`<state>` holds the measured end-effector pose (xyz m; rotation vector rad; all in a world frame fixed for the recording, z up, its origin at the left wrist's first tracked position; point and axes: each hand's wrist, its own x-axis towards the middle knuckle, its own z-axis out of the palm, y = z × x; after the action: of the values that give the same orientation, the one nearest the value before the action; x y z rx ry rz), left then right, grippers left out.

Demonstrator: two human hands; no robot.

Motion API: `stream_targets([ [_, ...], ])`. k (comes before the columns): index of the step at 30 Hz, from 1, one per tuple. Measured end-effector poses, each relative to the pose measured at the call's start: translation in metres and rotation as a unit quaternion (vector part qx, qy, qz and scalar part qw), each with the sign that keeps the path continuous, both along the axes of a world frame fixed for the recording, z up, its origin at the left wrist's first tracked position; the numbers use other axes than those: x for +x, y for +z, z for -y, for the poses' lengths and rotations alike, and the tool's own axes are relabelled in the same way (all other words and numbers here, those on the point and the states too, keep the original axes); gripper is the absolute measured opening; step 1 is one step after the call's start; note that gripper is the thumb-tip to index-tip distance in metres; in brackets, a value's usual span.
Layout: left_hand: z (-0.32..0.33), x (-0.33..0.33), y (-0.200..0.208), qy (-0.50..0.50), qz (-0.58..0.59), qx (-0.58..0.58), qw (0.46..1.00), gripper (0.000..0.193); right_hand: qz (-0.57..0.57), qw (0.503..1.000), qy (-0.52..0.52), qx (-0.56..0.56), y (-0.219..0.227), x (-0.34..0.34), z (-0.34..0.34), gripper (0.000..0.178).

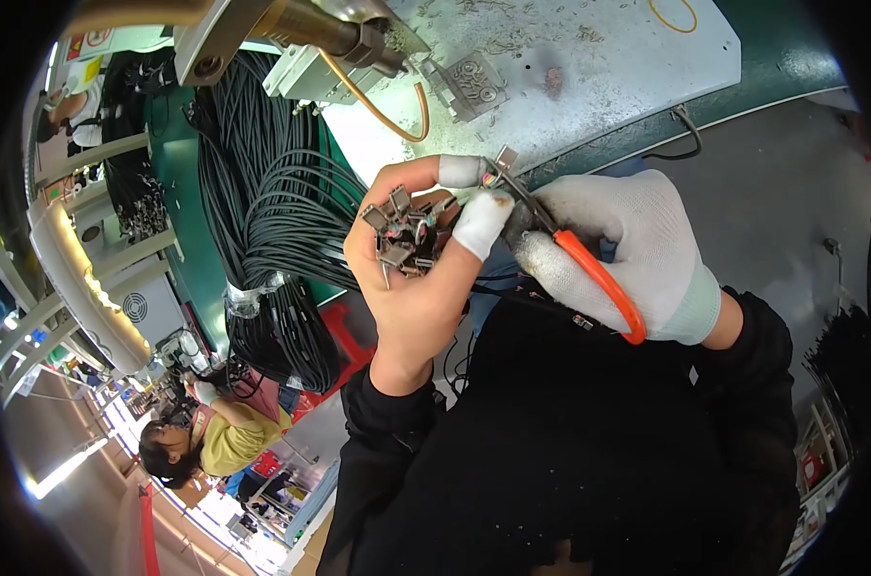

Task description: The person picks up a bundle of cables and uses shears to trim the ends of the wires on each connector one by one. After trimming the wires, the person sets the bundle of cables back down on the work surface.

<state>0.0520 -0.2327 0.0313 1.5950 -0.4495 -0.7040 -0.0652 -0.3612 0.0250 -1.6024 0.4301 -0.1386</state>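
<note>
My left hand (409, 305), with white covers on thumb and forefinger, is closed around a bunch of black cable ends. Their small metal connectors (395, 256) stick out in the palm, with bits of coloured wire showing. Between its thumb and forefinger tips, one cable's coloured wires (490, 180) lead to a single metal connector (506, 156). A white knitted glove, dirty at the fingertips, covers my right hand (637, 230). It grips orange-handled pliers (601, 286), whose dark jaws reach that connector. Whether the jaws are closed on it is too small to tell.
A thick bundle of black cables (263, 192) lies at the left on the green bench (178, 158). Ahead, a machine head (344, 43) stands over a metal plate (589, 106) strewn with scraps. Another person in yellow (239, 437) works at the lower left.
</note>
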Motion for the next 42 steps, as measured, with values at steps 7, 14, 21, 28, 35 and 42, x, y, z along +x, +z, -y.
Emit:
stream_targets([
  [7, 0.003, 0.002, 0.0, 0.026, -0.047, 0.002, 0.999, 0.016, 0.05, 0.95, -0.026, -0.307, -0.011, 0.007, -0.001, 0.012],
  [14, 0.005, 0.009, -0.005, 0.027, -0.109, 0.002, 0.994, 0.016, -0.019, 0.997, 0.069, -0.029, -0.013, 0.006, 0.004, 0.013],
  [21, -0.013, 0.049, -0.032, 0.031, -0.249, -0.036, 0.967, 0.006, 0.006, 0.99, -0.022, -0.138, -0.03, 0.026, 0.027, 0.019],
  [28, 0.023, 0.085, -0.037, -0.022, -0.256, -0.023, 0.966, 0.003, -0.118, 0.992, 0.052, -0.004, 0.0, 0.092, 0.07, 0.029],
  [35, 0.035, 0.092, -0.036, -0.064, -0.179, 0.007, 0.982, 0.002, -0.106, 0.98, 0.069, 0.152, -0.01, 0.094, 0.08, 0.032],
  [42, 0.038, 0.088, -0.033, -0.05, -0.043, 0.043, 0.997, 0.015, -0.079, 0.985, 0.077, 0.132, -0.011, 0.098, 0.082, 0.033],
])
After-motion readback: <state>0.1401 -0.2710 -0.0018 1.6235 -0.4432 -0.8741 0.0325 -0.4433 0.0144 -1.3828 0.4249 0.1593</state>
